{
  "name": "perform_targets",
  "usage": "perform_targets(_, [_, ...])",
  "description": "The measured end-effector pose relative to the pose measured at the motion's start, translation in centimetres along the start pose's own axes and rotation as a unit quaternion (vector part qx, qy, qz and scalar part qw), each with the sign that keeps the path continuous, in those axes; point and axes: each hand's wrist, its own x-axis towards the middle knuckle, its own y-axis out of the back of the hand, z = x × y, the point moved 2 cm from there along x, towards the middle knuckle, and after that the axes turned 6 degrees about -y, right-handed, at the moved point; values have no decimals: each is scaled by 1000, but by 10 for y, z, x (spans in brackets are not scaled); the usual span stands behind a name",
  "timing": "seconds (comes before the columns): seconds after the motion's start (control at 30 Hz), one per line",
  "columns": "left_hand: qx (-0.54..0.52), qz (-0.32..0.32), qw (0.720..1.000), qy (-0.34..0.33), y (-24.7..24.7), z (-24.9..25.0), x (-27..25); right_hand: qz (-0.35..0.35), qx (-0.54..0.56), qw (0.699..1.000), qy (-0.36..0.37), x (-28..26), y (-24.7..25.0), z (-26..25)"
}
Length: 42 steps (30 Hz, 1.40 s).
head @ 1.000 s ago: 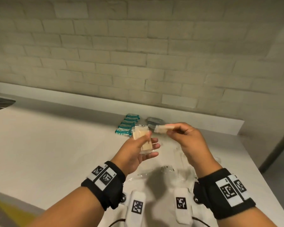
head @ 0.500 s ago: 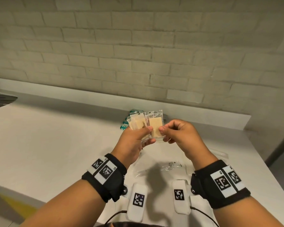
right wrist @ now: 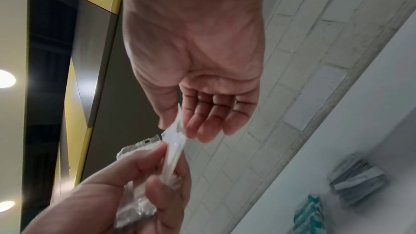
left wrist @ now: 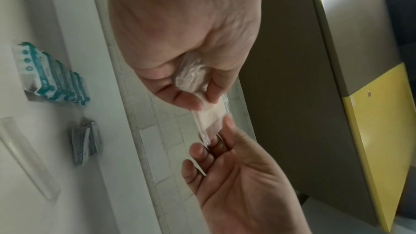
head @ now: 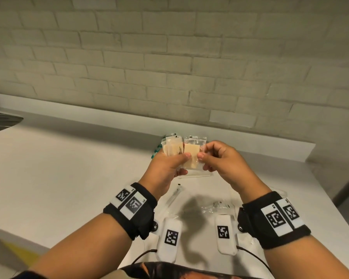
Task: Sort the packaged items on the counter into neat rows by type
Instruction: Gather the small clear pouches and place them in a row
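Your left hand [head: 167, 166] is raised above the counter [head: 69, 174], fingers curled round a small stack of clear packets [head: 172, 149] with tan pads inside, your thumb pressed across their front. Your right hand [head: 220, 160] is level with it and just beside it, pinching the right edge of one more tan packet [head: 191, 158] between thumb and fingertips; that packet's left edge touches the stack, and your left thumb reaches it.

On the counter beyond your hands, near the wall [head: 169, 57], a row of teal-and-white packets [left wrist: 52, 76] stands on edge. Just beside that row, a shorter row of grey packets [left wrist: 84, 141] also stands against the counter's back edge. Nearer you than the stack, clear wrappers [head: 216, 205] lie loose on the counter under your wrists.
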Motion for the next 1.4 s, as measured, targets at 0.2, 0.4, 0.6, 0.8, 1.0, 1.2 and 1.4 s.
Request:
perform_targets(0.2, [20, -28, 999, 13, -1, -5, 4, 45, -17, 999, -10, 13, 8, -6])
perform_targets(0.4, [56, -13, 998, 14, 2, -9, 7, 18, -15, 999, -21, 14, 5, 0])
perform_targets(0.6, [44, -48, 997, 48, 3, -10, 5, 53, -131, 990, -17, 24, 10, -2])
perform_targets(0.8, [-130, -43, 984, 114, 12, -9, 2, 36, -154, 982, -100, 26, 23, 14])
perform_targets(1.0, [-131, -36, 986, 100, 21, -8, -4, -255, -370, 868, -212, -4, -17, 63])
perform_targets(1.2, [-135, -3, 985, 109, 24, -13, -14, -252, -452, 824, -231, -17, -33, 89])
perform_targets(1.4, [-114, 28, 987, 114, 25, -16, -21, -36, -179, 980, -75, -11, -21, 35])
